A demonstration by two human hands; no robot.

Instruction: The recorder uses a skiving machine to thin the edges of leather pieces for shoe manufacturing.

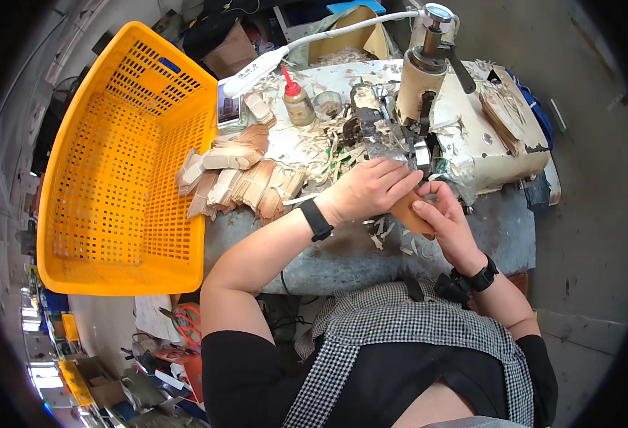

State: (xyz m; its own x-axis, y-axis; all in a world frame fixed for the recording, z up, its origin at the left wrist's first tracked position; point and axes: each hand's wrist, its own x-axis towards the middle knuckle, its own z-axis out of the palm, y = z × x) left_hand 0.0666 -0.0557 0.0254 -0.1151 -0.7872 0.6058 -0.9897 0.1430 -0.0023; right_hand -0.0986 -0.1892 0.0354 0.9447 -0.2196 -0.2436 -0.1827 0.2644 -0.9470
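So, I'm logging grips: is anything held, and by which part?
A tan piece, held at its right edge by the right hand; the left hand lies at its far end.

Left forearm slants from left of lower centre up and right; left elbow bent sharply. Left wrist near straight. Left hand just above frame centre, back uppermost, fingers stretched rightward. Right forearm rises from lower right, slanting up and left. Right hand right of centre, thumb opposed to bent fingers, gripping. Left and right index fingertips just beside each other.
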